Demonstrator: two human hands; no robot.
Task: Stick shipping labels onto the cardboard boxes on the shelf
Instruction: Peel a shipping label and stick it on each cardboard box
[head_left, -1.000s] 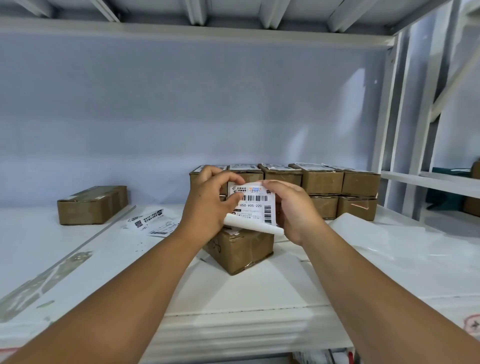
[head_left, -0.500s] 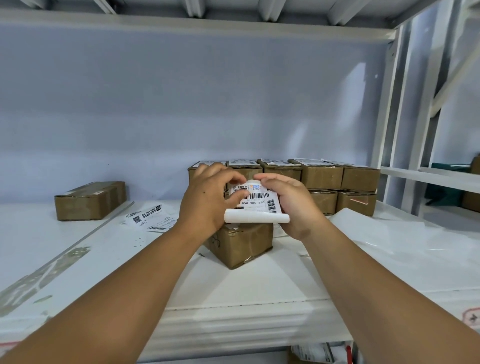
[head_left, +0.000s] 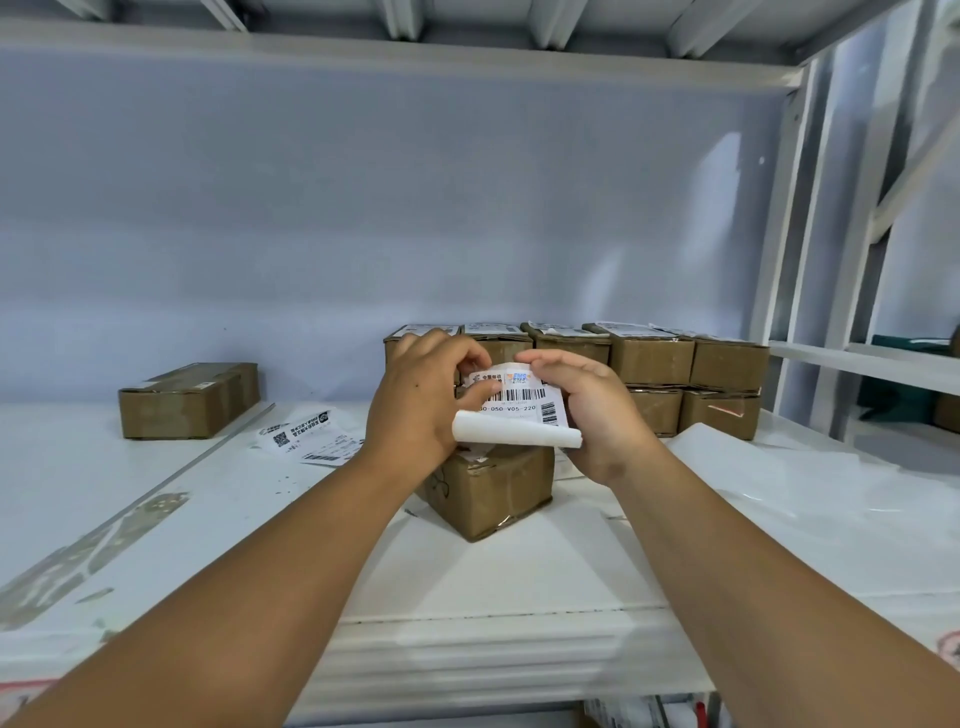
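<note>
Up close at a white metal shelf (head_left: 519, 571), a person holds a shipping label (head_left: 519, 402) in both hands, just above a small cardboard box (head_left: 493, 488). The left hand (head_left: 421, 410) pinches the label's upper left corner between thumb and curled fingers. The right hand (head_left: 597, 415) grips its right edge, fingers curled behind the paper.

Every box in view is closed and its contents are hidden. The small one is brown corrugated board, taped and scuffed, and is turned corner-on to the camera. Behind the hands, a stack of similar boxes (head_left: 649, 358) stands two tiers high against the pale blue-grey wall, with white labels already on the top row. Well apart on the left sits a longer, flatter box (head_left: 189, 400), sealed with tape. A few loose printed labels (head_left: 311, 439) lie flat between it and the hands. A crinkled, glossy plastic sheet (head_left: 805, 493) covers the shelf on the right.

The held label is white and smooth, printed with a blue-and-orange logo, a long barcode, a line of digits and a smaller barcode standing on end. A plain white strip (head_left: 514, 434) curls into a loose roll along its lower edge.
</note>
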